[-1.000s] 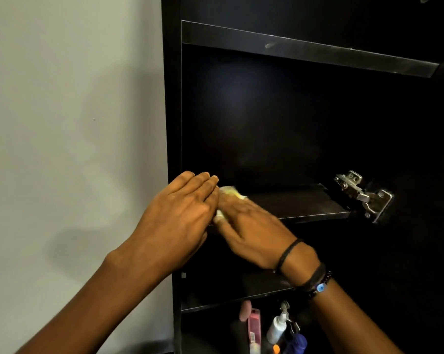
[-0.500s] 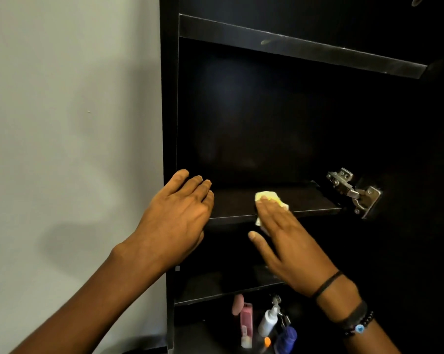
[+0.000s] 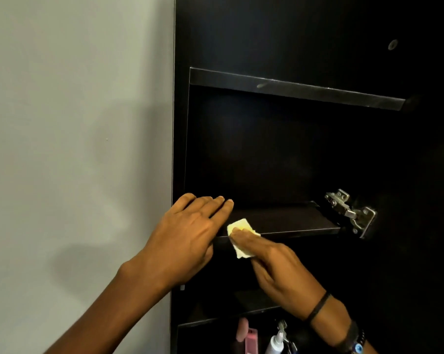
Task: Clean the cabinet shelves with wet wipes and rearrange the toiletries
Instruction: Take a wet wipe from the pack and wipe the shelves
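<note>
A dark cabinet stands open with a bare middle shelf [image 3: 292,221]. My right hand [image 3: 274,267] presses a pale yellow wet wipe [image 3: 238,228] against the front left part of that shelf, the wipe folding over the shelf's edge. My left hand [image 3: 187,236] lies flat with fingers together on the shelf's left end, beside the wipe, holding nothing. Toiletries stand on the lowest visible shelf: a pink container [image 3: 250,341] and a white bottle [image 3: 275,342], partly cut off by the frame.
An upper shelf [image 3: 292,90] spans the cabinet above. A metal door hinge [image 3: 351,213] juts out at the shelf's right end. A grey wall [image 3: 75,149] lies left of the cabinet. Another dark shelf [image 3: 246,305] sits below my hands.
My right hand slid the wipe right along the shelf, then back left to the front edge beside my left hand. The view tilted up slightly.
</note>
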Tool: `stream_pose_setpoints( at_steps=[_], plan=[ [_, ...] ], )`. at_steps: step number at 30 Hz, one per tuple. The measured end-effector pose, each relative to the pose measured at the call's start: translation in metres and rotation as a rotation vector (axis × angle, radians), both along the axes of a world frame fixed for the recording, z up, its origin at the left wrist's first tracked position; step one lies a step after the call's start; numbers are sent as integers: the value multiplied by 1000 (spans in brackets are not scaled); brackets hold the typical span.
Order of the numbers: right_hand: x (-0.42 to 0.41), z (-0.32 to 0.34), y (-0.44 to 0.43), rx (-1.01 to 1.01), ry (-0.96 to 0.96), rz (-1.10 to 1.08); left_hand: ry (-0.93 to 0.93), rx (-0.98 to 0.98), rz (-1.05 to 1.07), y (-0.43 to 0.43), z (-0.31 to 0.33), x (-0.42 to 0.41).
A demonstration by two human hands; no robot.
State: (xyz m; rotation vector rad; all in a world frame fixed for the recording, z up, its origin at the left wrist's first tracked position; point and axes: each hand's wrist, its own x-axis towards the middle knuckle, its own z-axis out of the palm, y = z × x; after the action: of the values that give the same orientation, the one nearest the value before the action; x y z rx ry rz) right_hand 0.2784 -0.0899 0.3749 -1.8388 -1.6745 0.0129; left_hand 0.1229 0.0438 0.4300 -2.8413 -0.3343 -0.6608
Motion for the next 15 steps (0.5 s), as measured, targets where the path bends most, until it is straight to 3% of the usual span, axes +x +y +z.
stream_pose_setpoints(
  at_steps=[4, 7, 10, 15],
  plan=[
    [-1, 43, -6, 224, 505, -47, -219, -154, -132, -5, 24, -7],
    [-2, 102, -19, 477, 699, -36, -399, -134, -241, -7, 56, -12],
    [-9, 163, -34, 703, 601, 9, -525, -59, -284, -9, 92, -14],
    [15, 225, -29, 918, 82, -191, -533, 139, -180, 4, 141, -8]
  ],
)
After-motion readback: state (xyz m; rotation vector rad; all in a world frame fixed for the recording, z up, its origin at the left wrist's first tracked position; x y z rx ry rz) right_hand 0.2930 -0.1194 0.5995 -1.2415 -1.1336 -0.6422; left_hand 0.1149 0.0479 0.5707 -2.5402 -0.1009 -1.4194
